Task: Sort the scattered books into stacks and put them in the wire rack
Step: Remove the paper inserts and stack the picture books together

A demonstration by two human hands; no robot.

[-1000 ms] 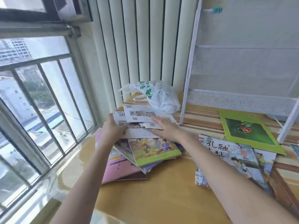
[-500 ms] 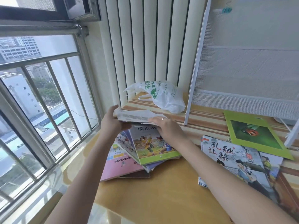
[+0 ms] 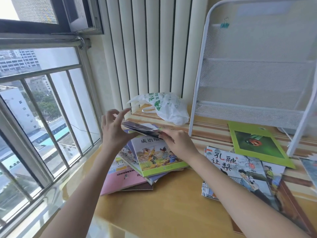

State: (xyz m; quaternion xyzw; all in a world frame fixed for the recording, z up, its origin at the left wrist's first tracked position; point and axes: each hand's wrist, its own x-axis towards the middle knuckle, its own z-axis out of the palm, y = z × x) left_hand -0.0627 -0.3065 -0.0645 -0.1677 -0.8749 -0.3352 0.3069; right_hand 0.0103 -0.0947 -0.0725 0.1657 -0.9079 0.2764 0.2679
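Observation:
A small bundle of thin booklets [image 3: 142, 128] is tilted edge-on above a pile of picture books [image 3: 154, 157]. My right hand [image 3: 178, 143] pinches its right end. My left hand [image 3: 114, 129] props its left end with the palm, fingers spread upward. The pile's top book has a green border; a pink book [image 3: 120, 179] sticks out at the bottom left. A second pile topped by a book with large Chinese characters [image 3: 240, 170] lies to the right. A green ladybird book [image 3: 257, 143] lies in front of the white wire rack [image 3: 248, 76], which stands empty at the back right.
A white plastic bag [image 3: 168, 107] lies on the table behind the held booklets, beside the rack's left post. A barred window [image 3: 42, 109] runs along the left. Vertical blinds [image 3: 151, 48] hang behind. The yellow table [image 3: 163, 203] ends just in front of me.
The booklets have been lifted off the left pile and turned edge-on. My left fingers have opened and spread. The camera has moved closer.

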